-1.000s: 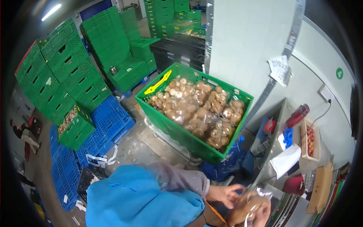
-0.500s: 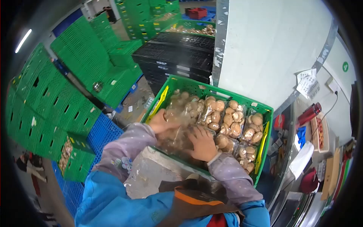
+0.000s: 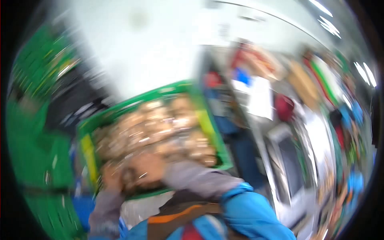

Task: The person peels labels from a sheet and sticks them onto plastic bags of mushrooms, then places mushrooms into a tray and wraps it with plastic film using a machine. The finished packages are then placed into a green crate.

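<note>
Strong motion blur covers the view. A green crate (image 3: 136, 99) with yellow side parts stands in front of me, holding several shiny packs of brown mushrooms (image 3: 154, 124). My left hand (image 3: 113, 176) is at the crate's near left corner, on or beside the packs there. Close to its right, my right hand (image 3: 148, 167) lies over the near packs. The fingers of both hands are smeared, so whether either one grips a pack cannot be made out.
Green crates (image 3: 32, 140) and a black stack (image 3: 76, 102) are at the left. A pale wall (image 3: 140, 44) rises behind the crate. On the right runs a cluttered counter with a white sheet (image 3: 260, 98) and a dark red object (image 3: 284, 107).
The view has swung to the right, so the crate and both hands now appear further left and more of the counter shows. My hands have come closer together over the near packs.
</note>
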The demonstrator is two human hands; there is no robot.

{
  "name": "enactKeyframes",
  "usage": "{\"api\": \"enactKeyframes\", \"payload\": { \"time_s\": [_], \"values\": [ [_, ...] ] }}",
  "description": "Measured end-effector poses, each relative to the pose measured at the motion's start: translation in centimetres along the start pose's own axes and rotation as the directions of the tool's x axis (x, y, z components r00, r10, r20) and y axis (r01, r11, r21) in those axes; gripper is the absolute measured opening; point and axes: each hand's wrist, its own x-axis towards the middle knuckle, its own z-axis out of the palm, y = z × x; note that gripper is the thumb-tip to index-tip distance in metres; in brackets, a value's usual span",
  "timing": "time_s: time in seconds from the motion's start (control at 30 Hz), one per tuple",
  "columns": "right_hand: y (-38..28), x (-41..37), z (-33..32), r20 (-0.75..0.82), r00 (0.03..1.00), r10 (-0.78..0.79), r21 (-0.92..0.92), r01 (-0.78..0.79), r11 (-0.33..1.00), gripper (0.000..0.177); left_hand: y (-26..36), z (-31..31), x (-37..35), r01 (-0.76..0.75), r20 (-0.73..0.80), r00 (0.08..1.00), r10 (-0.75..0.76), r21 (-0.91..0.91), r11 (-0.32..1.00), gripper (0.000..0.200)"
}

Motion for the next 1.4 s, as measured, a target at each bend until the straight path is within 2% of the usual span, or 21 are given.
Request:
{"api": "enactKeyframes", "payload": {
  "time_s": [0.03,0.07,0.1,0.13,0.17,0.23,0.33,0.4,0.43,0.53,0.6,0.63,0.67,0.73,0.87,0.93,0.97,1.03,1.13,1.33,1.4],
  "values": [
    [0.5,-0.6,1.8,-0.174,0.982,-0.075,0.010,0.078,0.997,0.071,6.0,-4.6,0.5,-0.557,0.583,0.713,0.389,0.135,0.819,0.050],
    [1.0,-1.1,3.3,-0.336,0.933,-0.125,-0.017,0.127,0.992,0.075,0.5,-2.9,2.0,-0.510,0.257,0.857,0.447,0.289,0.810,0.047],
    [-0.1,-2.4,2.1,-0.387,0.914,-0.121,-0.008,0.127,0.992,0.076,-4.9,-1.2,3.2,-0.381,-0.102,0.888,0.447,0.381,0.843,0.046],
    [0.0,-3.3,1.9,-0.415,0.894,-0.168,-0.024,0.174,0.984,0.076,0.6,-1.8,2.0,-0.437,-0.033,0.834,0.551,0.572,0.695,0.047],
    [-0.3,-5.4,0.7,-0.408,0.893,-0.190,0.008,0.212,0.977,0.075,3.9,-0.5,1.7,-0.441,-0.194,0.777,0.598,0.511,0.738,0.046],
    [-1.4,-11.0,-2.9,-0.427,0.902,-0.070,0.069,0.110,0.992,0.070,9.8,3.4,1.4,-0.561,-0.363,0.711,0.603,0.225,0.797,0.045],
    [-2.6,-21.9,-6.9,-0.491,0.852,0.181,0.101,-0.150,0.983,0.058,18.0,11.2,0.1,-0.653,-0.212,0.758,0.617,-0.226,0.723,0.043],
    [-4.9,-31.3,-9.8,-0.704,0.681,0.202,0.140,-0.145,0.979,0.047,23.8,17.6,-4.1,-0.570,0.065,0.739,0.671,-0.469,0.674,0.042],
    [-5.8,-36.3,-10.7,-0.773,0.577,0.264,0.127,-0.267,0.955,0.044,27.2,20.4,-7.5,-0.526,0.252,0.683,0.686,-0.482,0.701,0.039],
    [-7.3,-52.5,-12.8,-0.875,0.328,0.356,0.109,-0.582,0.806,0.046,34.8,29.3,-20.1,-0.352,0.652,0.369,0.663,-0.562,0.749,0.027],
    [-10.4,-63.7,-13.1,-0.853,0.089,0.514,0.280,-0.754,0.594,0.053,38.1,34.2,-28.7,-0.358,0.746,0.133,0.653,-0.578,0.733,0.020],
    [-10.9,-70.1,-12.8,-0.809,0.012,0.588,0.400,-0.722,0.564,0.056,39.7,36.1,-32.5,-0.359,0.760,0.020,0.649,-0.601,0.714,0.019],
    [-13.0,-75.7,-12.7,-0.669,-0.190,0.719,0.626,-0.665,0.406,0.061,41.5,37.8,-36.1,-0.354,0.764,-0.089,0.639,-0.624,0.697,0.018],
    [-15.8,-88.1,-11.6,-0.474,-0.397,0.786,0.842,-0.464,0.273,0.054,45.3,40.7,-42.2,-0.333,0.800,-0.301,0.519,-0.598,0.729,0.020],
    [-19.5,-108.8,-6.9,-0.273,-0.769,0.578,0.958,-0.268,0.096,0.055,51.4,47.1,-52.1,-0.394,0.695,-0.588,0.415,-0.693,0.603,0.033],
    [-19.2,-116.8,-3.4,-0.070,-0.883,0.464,0.995,-0.030,0.094,0.057,53.6,51.2,-56.4,-0.445,0.684,-0.646,0.338,-0.698,0.561,0.038],
    [-19.2,-118.7,-2.7,-0.013,-0.900,0.435,0.994,0.036,0.104,0.058,55.4,52.6,-58.6,-0.529,0.737,-0.644,0.203,-0.621,0.578,0.045],
    [-17.4,-123.6,0.3,0.042,-0.889,0.456,0.989,0.102,0.108,0.056,56.7,57.7,-62.4,-0.539,0.723,-0.659,0.206,-0.646,0.541,0.054],
    [-14.5,-128.5,2.4,0.073,-0.842,0.534,0.947,0.227,0.229,0.049,56.5,67.1,-66.9,-0.653,0.827,-0.549,0.124,-0.516,0.555,0.078],
    [-12.8,-127.1,0.3,-0.093,-0.708,0.700,0.963,0.114,0.243,0.051,53.7,83.6,-73.9,-0.689,0.891,-0.426,0.156,-0.431,0.582,0.115],
    [-12.3,-126.4,0.0,-0.154,-0.696,0.701,0.965,0.045,0.257,0.051,52.5,86.4,-75.9,-0.729,0.892,-0.347,0.290,-0.451,0.515,0.122]
  ]
}}
